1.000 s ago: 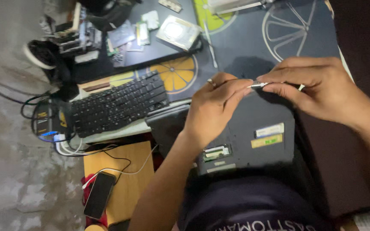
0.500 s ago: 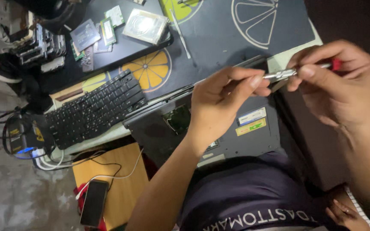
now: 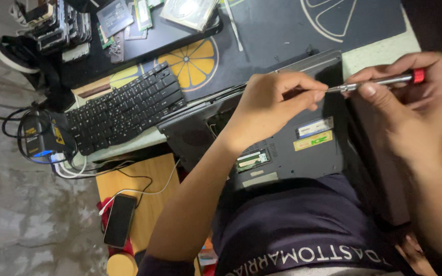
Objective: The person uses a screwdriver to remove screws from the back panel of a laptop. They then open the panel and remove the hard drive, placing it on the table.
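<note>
Screwdriver (image 3: 379, 81), a slim metal shaft with a red end cap, lies pinched in the right hand (image 3: 410, 112), cap toward 3 o'clock, tip toward 9. The left hand (image 3: 272, 105) closes its fingertips (image 3: 319, 94) around that tip. Both hover above an overturned grey laptop (image 3: 292, 148) with matte plastic and stickers. At 9 o'clock sits a black loose keyboard (image 3: 124, 110).

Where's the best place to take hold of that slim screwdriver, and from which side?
Probably the bare metal shaft of the screwdriver, between the left hand at the tip and the right hand at the red-capped end. It lies nearly level over the upturned laptop, so come from above.
</note>
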